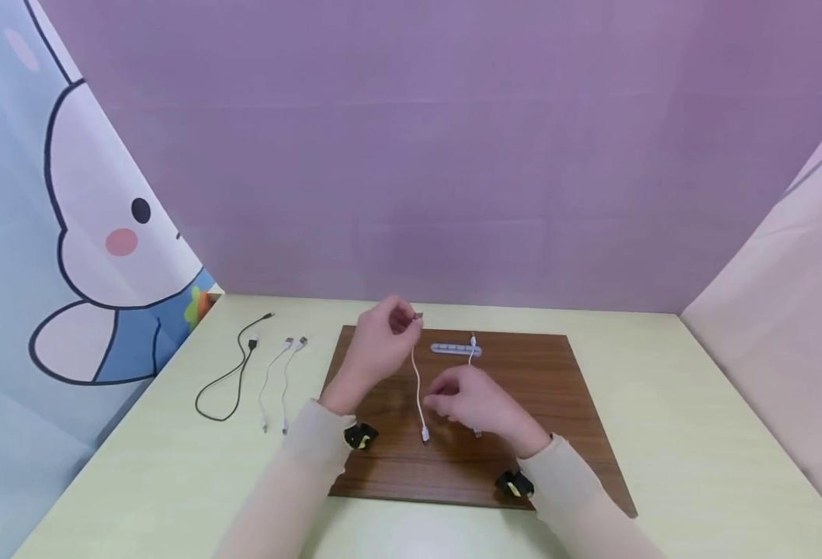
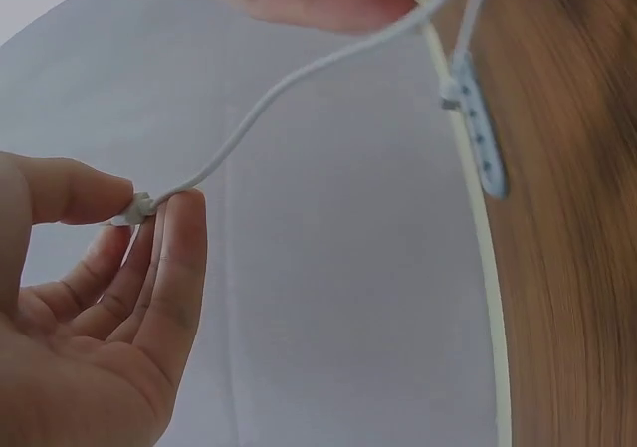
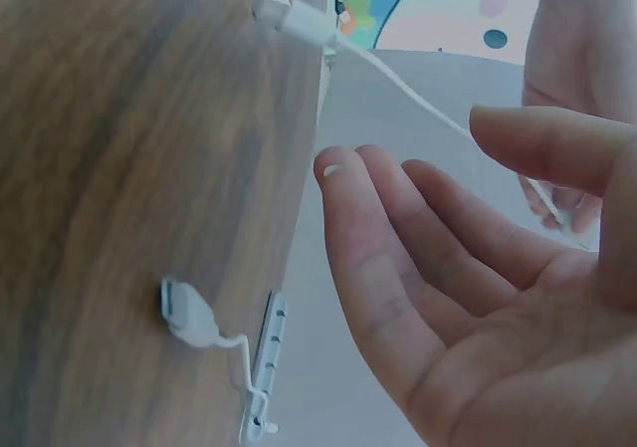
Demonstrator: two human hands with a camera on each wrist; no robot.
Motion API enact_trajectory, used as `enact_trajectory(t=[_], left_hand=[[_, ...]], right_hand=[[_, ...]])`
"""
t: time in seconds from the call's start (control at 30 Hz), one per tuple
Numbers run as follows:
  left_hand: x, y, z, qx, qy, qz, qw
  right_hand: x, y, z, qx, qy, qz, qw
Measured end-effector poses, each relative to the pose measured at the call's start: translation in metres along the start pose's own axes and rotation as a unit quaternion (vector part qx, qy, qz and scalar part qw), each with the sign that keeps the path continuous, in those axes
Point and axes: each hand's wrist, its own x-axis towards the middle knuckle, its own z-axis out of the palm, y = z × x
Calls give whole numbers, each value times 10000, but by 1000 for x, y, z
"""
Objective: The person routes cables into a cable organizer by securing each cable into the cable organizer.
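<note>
My left hand (image 1: 377, 345) pinches one end of a white USB cable (image 1: 417, 380) between thumb and fingertips, above the brown board. The plug (image 2: 136, 208) shows at the thumb in the left wrist view. From there the cable hangs down, its other plug (image 3: 304, 21) low over the board. Beside the cable, my right hand (image 1: 476, 400) has its thumb and fingers apart, with nothing between them. A pale blue cable holder (image 1: 449, 349) with several slots lies at the board's back. A second white cable (image 3: 194, 318) sits in its right end slot, partly hidden by my right hand.
On the pale table left of the board (image 1: 522, 466) lie a black cable (image 1: 218, 419) and two short white cables (image 1: 264, 388). Printed curtains stand at both sides and a purple one (image 1: 417, 155) behind. Black wrist mounts (image 1: 360, 436) sit at both cuffs.
</note>
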Motion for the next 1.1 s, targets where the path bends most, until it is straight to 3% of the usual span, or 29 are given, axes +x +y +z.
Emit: enact_trajectory(t=[0.13, 0.47, 0.7, 1.1], left_hand=[[-1, 2, 3, -546, 213, 34, 9983], [0, 3, 10, -893, 355, 108, 9953], [8, -4, 20, -965, 96, 111, 9952], [32, -20, 32, -472, -406, -253, 9977]], right_hand=[[1, -1, 3, 226, -163, -10, 9996], [3, 11, 2, 441, -280, 215, 9984], [2, 21, -7, 354, -292, 326, 9984], [4, 22, -4, -333, -312, 568, 9973]])
